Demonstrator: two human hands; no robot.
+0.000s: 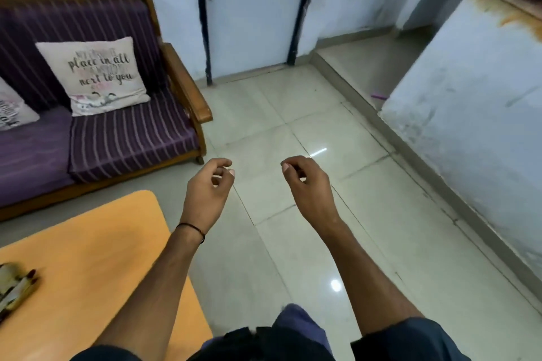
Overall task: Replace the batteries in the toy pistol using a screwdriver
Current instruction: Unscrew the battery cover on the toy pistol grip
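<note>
— So, what can go wrong?

— Both my left hand and right hand hang loosely curled, holding nothing. A blurred thing, maybe the toy pistol, lies on the orange table edge; a blind reach could push it off.

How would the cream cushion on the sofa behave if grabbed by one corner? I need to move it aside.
The cream cushion leans on the purple sofa backrest and looks soft and plump, so it would probably sag rather than stay flat. It likely weighs little for its bulk. Its fabric cover should grip easily, with no tendency to roll.
</note>
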